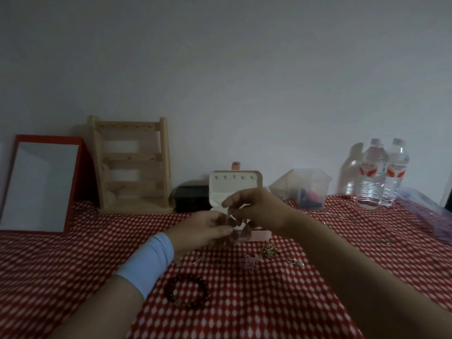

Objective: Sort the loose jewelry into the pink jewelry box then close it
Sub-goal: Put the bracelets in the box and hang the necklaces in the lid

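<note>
The left hand (203, 231), a pale blue band at its wrist, and the right hand (256, 209) meet fingertip to fingertip just over the front of the open pink jewelry box (236, 185), fingers curled, but blur hides whether either pinches anything. The box stands mid-table on the red-and-white cloth (73, 253), lid upright, with loose pieces in front of it: a dark beaded bracelet (187, 291), a purple flower piece (248, 264) and a small gold cluster (269, 250). Along the wall behind stand a red-framed mirror (39, 184), a wooden rack (132, 165), a black box (192, 198), a clear container (310, 187) and two water bottles (371, 172).
</note>
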Tool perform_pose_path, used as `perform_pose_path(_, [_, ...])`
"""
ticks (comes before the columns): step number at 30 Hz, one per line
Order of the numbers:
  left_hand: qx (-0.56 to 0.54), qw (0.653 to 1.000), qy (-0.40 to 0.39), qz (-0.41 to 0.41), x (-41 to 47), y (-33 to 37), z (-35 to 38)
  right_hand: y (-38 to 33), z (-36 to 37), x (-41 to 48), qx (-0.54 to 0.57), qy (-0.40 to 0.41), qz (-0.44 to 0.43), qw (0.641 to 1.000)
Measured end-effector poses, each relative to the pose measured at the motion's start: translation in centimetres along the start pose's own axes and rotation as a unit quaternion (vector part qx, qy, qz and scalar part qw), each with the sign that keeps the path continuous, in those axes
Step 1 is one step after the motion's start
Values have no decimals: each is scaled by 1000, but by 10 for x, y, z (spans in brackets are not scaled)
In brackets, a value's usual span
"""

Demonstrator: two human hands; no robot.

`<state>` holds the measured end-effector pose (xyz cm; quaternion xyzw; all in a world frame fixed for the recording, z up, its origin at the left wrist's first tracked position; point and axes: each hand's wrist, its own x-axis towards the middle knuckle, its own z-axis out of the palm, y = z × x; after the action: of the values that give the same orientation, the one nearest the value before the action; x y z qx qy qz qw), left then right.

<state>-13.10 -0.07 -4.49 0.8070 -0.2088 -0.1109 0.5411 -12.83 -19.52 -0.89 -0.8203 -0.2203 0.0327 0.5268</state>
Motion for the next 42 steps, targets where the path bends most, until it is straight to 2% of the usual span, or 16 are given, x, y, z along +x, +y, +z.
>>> perform_pose_path(3, [57, 998, 37, -3, -9, 5, -20, -9, 10, 11, 8, 1, -17, 1000])
perform_pose_path(5, [70, 997, 30, -27, -18, 10, -33, -16, 15, 15, -34, -21, -6, 999])
perform_pose_path(8, [146, 984, -55, -83, -31, 20, -42, -26, 18, 14, -150, -122, 46, 980])
perform_pose_path(10, [201, 969, -106, -99, -35, 24, -34, -29, 17, 9, -196, -202, 101, 954])
perform_pose_path(12, [204, 963, -138, -107, -37, 27, -17, -28, 14, 3, -248, -260, 142, 922])
perform_pose_path(14, [223, 955, -166, -105, -37, 27, 1, -26, 11, -4, -280, -293, 165, 899])
perform_pose_path(18, [365, 906, -209, -45, -36, 33, 24, -20, 2, -21, -307, -328, 203, 870])
perform_pose_path(21, [386, 899, -202, -53, -36, 41, 27, -14, -5, -29, -314, -295, 181, 884])
perform_pose_path(23, [388, 907, -155, -45, -31, 45, 21, -12, -13, -30, -318, -221, 135, 912])
perform_pose_path(25, [379, 920, -97, -34, -23, 45, 15, -9, -21, -27, -350, -123, 85, 925])
perform_pose_path(27, [364, 930, -36, -20, -11, 42, 11, -4, -27, -19, -391, -40, 53, 918])
perform_pose_path(29, [356, 934, 25, -4, 4, 35, 9, 4, -29, -11, -421, 2, 41, 906])
perform_pose_path(31, [365, 928, 71, -3, 18, 26, 8, 11, -31, -6, -423, 14, 41, 905])
perform_pose_path(33, [383, 920, 82, -16, 32, 14, 4, 21, -33, 0, -416, 9, 58, 908])
perform_pose_path(37, [432, 899, 54, -58, 53, -7, -7, 34, -40, 17, -398, -35, 100, 911])
perform_pose_path(42, [401, 914, 34, -58, 63, -16, -15, 33, -54, 34, -437, -69, 106, 890])
